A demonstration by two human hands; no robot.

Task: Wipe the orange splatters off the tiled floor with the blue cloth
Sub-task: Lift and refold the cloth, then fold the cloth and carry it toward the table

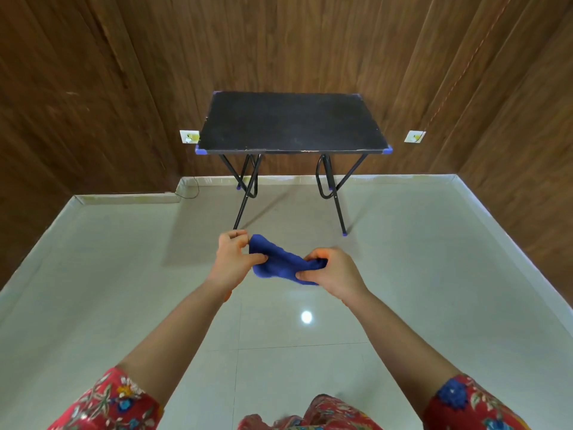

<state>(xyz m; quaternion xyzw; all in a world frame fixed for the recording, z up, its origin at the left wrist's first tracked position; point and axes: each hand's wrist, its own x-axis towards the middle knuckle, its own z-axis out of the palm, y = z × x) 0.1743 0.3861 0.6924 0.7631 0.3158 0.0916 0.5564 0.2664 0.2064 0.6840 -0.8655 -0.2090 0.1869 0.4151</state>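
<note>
- Pinching 1 end of the blue cloth (pixel 285 263), the left hand (pixel 234 259) at its 9 o'clock may slip off.
- Bunched above the tiled floor (pixel 434 274), it may smear the orange splatters (pixel 228 295).
- At 3 o'clock, the right hand (pixel 331 274) grips its other end.

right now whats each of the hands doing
Left hand: pinches one end of the blue cloth.
Right hand: grips the other end of the cloth, held above the tiled floor.

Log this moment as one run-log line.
left hand: pinches blue cloth | right hand: grips it | blue cloth: held above tiled floor | wiping: not begun
</note>
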